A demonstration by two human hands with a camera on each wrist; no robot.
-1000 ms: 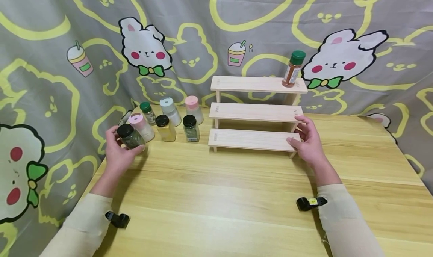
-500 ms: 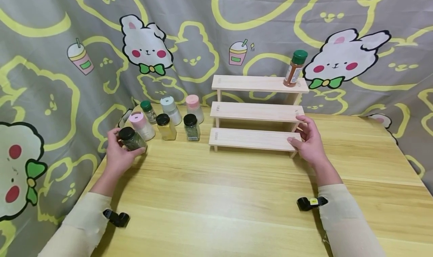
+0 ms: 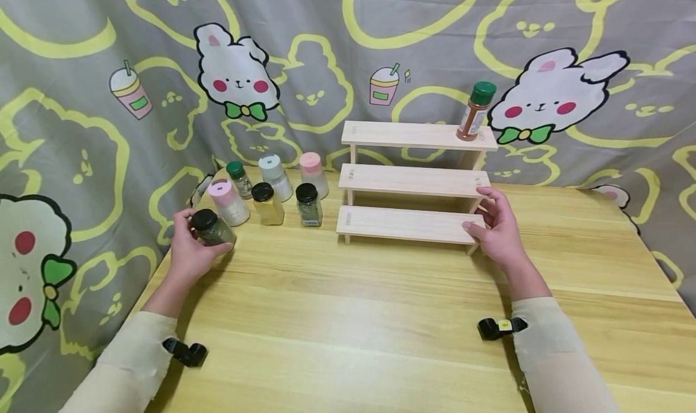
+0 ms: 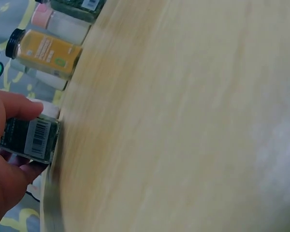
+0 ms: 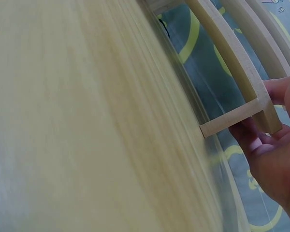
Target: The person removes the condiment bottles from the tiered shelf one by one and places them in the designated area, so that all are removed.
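At the table's left side my left hand (image 3: 191,251) grips a black-lidded spice jar (image 3: 214,229) of dark green flakes between thumb and fingers. The jar leans, and its barcode label (image 4: 37,138) faces the left wrist camera; whether its base touches the table I cannot tell. My right hand (image 3: 497,227) holds the right end of a three-tier wooden rack (image 3: 410,224), thumb on the lowest shelf. Part of those fingers is hidden behind the rack's side. On the top tier, at the right, stands a green-capped jar of red-brown spice (image 3: 475,114).
Beside the held jar stand a pink-lidded shaker (image 3: 231,204), a yellow spice jar (image 3: 268,206), a small green-capped jar (image 3: 239,180), a blue-lidded shaker (image 3: 276,180), another pink-lidded shaker (image 3: 313,174) and a black-lidded green jar (image 3: 309,208). A patterned curtain (image 3: 304,99) hangs behind the table.
My left hand has drawn the green-flake jar slightly toward me, away from the pink-lidded shaker. My right hand keeps its place on the rack.
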